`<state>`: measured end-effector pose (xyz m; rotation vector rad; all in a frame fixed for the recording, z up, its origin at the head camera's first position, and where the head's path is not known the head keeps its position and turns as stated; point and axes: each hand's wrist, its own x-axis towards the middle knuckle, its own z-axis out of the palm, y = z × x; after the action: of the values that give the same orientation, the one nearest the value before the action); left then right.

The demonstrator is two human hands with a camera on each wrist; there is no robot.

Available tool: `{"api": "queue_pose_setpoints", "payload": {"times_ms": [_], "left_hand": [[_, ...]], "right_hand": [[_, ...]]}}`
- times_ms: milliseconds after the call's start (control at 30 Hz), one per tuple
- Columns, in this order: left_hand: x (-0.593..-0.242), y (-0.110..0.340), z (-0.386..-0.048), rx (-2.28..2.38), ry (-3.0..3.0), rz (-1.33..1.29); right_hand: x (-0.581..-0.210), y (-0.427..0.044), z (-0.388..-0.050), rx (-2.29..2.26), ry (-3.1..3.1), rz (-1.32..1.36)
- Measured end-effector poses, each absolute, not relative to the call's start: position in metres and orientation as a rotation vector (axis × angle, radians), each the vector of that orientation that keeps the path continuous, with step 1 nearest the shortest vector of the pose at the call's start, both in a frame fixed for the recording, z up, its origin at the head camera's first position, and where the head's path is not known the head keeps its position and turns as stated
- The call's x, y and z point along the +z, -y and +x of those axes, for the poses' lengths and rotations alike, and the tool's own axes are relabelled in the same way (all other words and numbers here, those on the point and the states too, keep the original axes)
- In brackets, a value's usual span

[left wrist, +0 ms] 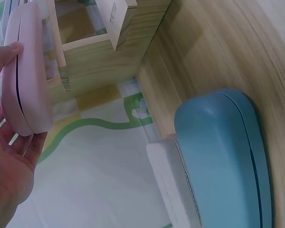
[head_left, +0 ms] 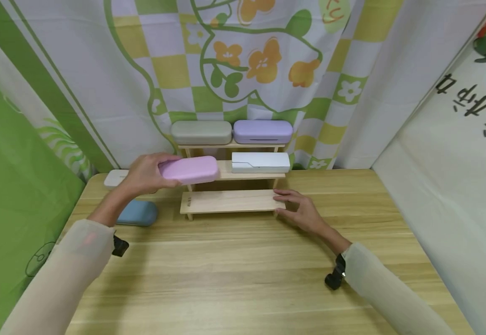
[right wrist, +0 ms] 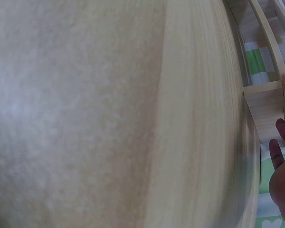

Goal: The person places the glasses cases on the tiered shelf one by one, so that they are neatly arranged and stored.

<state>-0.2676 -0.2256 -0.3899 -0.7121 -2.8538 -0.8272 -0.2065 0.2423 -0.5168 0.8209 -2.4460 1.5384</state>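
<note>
My left hand (head_left: 146, 174) grips a pink glasses case (head_left: 194, 170) by its left end. The thumb lies along one long side and fingers support the other. The case is held in front of the left half of the middle tier of a wooden three-tier shelf (head_left: 230, 201). My right hand (head_left: 303, 211) holds the right end of the lowest tier, thumb at the front edge and fingers over the board. A grey-green glasses case (head_left: 201, 132) and a purple glasses case (head_left: 263, 131) sit on the top tier. On the middle tier's right half lies a white glasses case (head_left: 260, 163).
Left of the shelf, a blue glasses case (left wrist: 218, 152) and a second white case (left wrist: 173, 180) lie on the wooden table (head_left: 234, 279). A patterned curtain (head_left: 176, 74) hangs directly behind the shelf. Cloth panels stand at both sides.
</note>
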Motion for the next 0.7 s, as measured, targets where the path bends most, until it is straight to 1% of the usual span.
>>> {"api": "queue_pose_setpoints", "payload": {"times_ms": [433, 700], "left_hand": [[-0.401, 0.219, -0.287, -0.882, 2.859, -0.689], [-0.403, 0.212, -0.294, -0.907, 2.867, -0.744]], "right_hand": [[-0.519, -0.243, -0.206, 1.533, 2.474, 0.800], [-0.519, -0.244, -0.207, 1.506, 2.475, 0.812]]}}
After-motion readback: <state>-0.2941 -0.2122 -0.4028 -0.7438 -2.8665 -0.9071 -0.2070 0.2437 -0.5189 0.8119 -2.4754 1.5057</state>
